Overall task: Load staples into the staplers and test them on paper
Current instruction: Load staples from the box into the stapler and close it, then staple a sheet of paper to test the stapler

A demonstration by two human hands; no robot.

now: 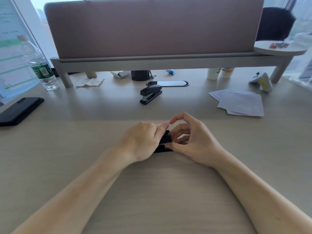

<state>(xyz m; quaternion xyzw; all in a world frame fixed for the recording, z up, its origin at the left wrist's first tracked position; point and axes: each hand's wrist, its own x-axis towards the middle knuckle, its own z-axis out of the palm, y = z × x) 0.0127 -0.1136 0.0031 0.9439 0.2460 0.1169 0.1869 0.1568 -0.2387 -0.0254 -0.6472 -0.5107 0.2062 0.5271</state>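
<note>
A small black stapler [165,138] lies on the desk between my hands, mostly hidden by them. My left hand [143,141] wraps around its left side, thumb lying along the top. My right hand [189,139] touches its right end with curled fingers, thumb at the lower edge; the index finger arches above. A second black stapler [150,94] stands closed farther back at the desk's middle. A loose pile of white paper sheets [241,103] lies at the right. Whether staples are in my fingers is hidden.
A black phone [20,110] lies at the left, a water bottle [39,65] behind it. A grey shelf riser [165,62] with a pink screen spans the back; cups [219,73], a white controller [261,81] and a black holder [140,75] sit under it.
</note>
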